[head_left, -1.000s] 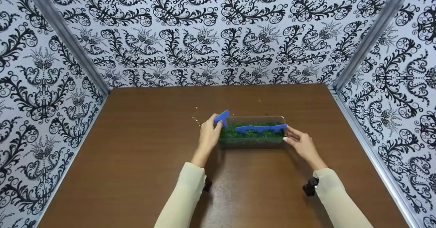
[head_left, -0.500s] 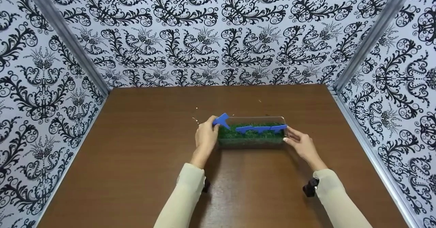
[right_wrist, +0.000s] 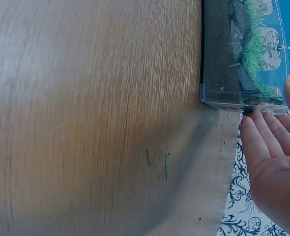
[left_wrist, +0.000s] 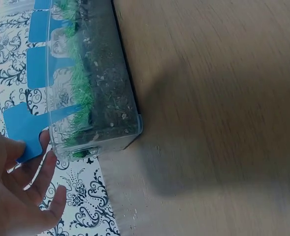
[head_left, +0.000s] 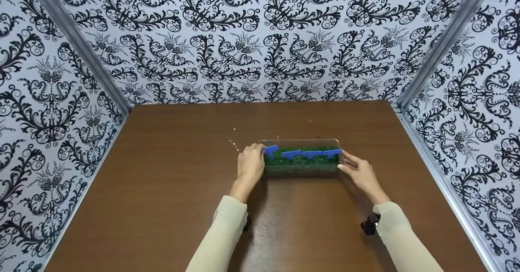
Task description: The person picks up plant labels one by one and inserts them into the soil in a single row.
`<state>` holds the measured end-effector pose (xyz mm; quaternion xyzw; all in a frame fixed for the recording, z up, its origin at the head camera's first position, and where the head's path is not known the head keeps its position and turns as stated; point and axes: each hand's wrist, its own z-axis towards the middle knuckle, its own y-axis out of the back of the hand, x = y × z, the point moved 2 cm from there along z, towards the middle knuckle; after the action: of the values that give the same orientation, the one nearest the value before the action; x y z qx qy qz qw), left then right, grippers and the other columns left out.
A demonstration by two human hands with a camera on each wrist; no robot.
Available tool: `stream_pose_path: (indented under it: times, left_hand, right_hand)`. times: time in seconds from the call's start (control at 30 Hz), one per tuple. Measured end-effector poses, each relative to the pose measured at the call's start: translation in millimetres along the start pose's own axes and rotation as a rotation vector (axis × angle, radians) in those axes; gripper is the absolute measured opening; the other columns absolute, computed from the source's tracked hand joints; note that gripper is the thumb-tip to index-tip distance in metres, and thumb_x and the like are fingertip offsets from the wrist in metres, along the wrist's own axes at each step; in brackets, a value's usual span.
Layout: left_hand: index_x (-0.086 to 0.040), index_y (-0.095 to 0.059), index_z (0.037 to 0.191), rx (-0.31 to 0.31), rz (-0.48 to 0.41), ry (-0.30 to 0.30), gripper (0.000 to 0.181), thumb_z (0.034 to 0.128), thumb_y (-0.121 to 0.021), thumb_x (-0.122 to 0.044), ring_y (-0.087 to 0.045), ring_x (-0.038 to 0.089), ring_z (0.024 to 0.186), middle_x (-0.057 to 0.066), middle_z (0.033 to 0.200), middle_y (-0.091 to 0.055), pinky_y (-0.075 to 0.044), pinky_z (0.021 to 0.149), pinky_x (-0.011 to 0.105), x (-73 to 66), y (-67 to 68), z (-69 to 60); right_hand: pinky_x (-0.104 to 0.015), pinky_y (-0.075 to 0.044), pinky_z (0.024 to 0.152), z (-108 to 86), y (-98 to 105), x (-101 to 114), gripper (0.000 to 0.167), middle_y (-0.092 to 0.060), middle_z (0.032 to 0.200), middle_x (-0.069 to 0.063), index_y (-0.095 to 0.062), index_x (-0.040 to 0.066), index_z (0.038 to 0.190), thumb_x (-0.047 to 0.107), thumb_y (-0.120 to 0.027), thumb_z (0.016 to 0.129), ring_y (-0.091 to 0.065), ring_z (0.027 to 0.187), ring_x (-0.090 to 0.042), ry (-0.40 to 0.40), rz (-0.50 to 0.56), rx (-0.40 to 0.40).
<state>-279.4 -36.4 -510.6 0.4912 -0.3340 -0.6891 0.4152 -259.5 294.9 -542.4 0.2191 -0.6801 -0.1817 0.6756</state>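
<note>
A clear rectangular container (head_left: 302,172) filled with dark soil and green grass (left_wrist: 80,88) stands on the table. My left hand (head_left: 250,163) is at its left end, pinching the head of a blue T-shaped plant label (left_wrist: 23,127) between thumb and a finger. The label's stem reaches down inside the container to the grass. Three more blue plant labels (head_left: 312,154) stand in a row to the right. At the right end, my right hand (right_wrist: 277,162) rests straight fingers against the container wall, its thumb by the rim.
Brown tabletop (head_left: 170,190) surrounds the container. Small pale crumbs (head_left: 234,144) lie behind and left of it, and green blades (right_wrist: 157,161) lie beside its right end. Patterned walls (head_left: 260,40) enclose the table's back and sides. Each wrist carries a small black camera (head_left: 370,223).
The left hand has lowered and straightened the tilted label at the container's left end. Its T-shaped head now sits lower, close to the row. The right hand has stayed in place.
</note>
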Motion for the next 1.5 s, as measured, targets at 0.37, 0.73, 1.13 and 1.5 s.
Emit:
stream_pose_path:
  times: [0.37,0.73,1.13,1.5]
  left_hand:
    - [-0.017,-0.073,0.111,0.078,0.042,0.053,0.021,0.1013,-0.055,-0.02,-0.051,0.027,0.115,0.005,0.117,-0.06,-0.042,0.099,0.053,-2.2,-8.6,-1.2]
    - [-0.016,-0.076,0.107,0.072,0.012,0.082,0.025,0.1016,-0.051,-0.016,-0.043,0.029,0.116,0.007,0.115,-0.051,-0.032,0.104,0.057,1.8,-10.5,-0.6]
    - [-0.019,-0.074,0.111,0.024,-0.022,0.054,0.02,0.1001,-0.058,-0.018,-0.043,0.03,0.119,0.006,0.122,-0.051,-0.031,0.105,0.058,6.9,-9.2,-4.7]
    - [-0.021,-0.066,0.126,0.04,-0.095,0.08,0.026,0.1002,-0.06,-0.025,-0.043,0.028,0.136,0.002,0.14,-0.052,-0.029,0.114,0.057,17.2,-5.1,-6.8]
  right_hand:
    - [-0.032,-0.05,0.102,-1.6,-1,1,0.055,-0.051,0.143,-0.027,-0.042,-0.001,0.149,0.015,-0.062,0.099,-0.054,0.131,-0.04,0.002,0.017,-0.005]
    - [-0.043,-0.047,0.104,-2.7,0,1,0.057,-0.05,0.145,-0.027,-0.04,0.001,0.15,0.016,-0.061,0.1,-0.053,0.132,-0.038,0.001,-0.025,0.008]
    - [-0.044,-0.046,0.105,-1.5,-2,4,0.056,-0.05,0.145,-0.027,-0.041,0.001,0.15,0.017,-0.061,0.1,-0.053,0.132,-0.038,-0.001,-0.009,0.009]
    - [-0.033,-0.05,0.102,-0.5,-3,4,0.058,-0.052,0.143,-0.027,-0.041,0.001,0.15,0.018,-0.063,0.099,-0.054,0.132,-0.038,0.008,0.014,0.009]
